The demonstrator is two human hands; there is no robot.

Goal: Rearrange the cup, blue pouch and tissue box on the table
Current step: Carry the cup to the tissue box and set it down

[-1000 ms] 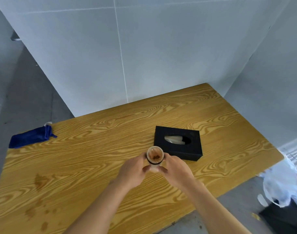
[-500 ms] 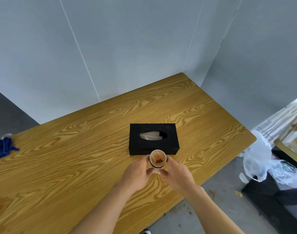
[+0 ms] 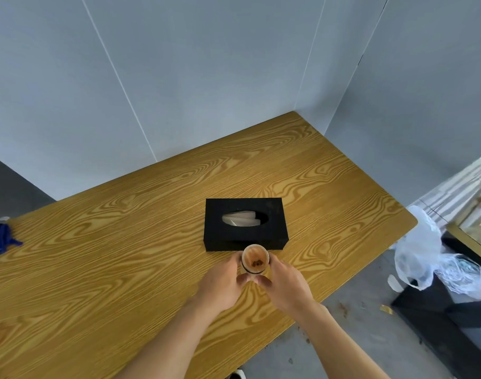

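A small clear cup [image 3: 255,261] with a brown stained inside stands just in front of the black tissue box [image 3: 244,224], whose oval slot shows white tissue. My left hand [image 3: 223,283] clasps the cup from the left and my right hand [image 3: 284,285] from the right, fingertips meeting under its near side. The blue pouch [image 3: 0,240] lies at the table's far left edge, partly cut off by the frame.
The wooden table [image 3: 124,242] sits in a corner of grey wall panels. Off its right edge, on the floor, are a white plastic bag [image 3: 425,255] and a black object [image 3: 452,318]. A small white thing [image 3: 0,220] lies by the pouch.
The view has swung right, so the pouch slid to the left frame edge. Both hands kept hold of the cup, which now sits close against the tissue box's front.
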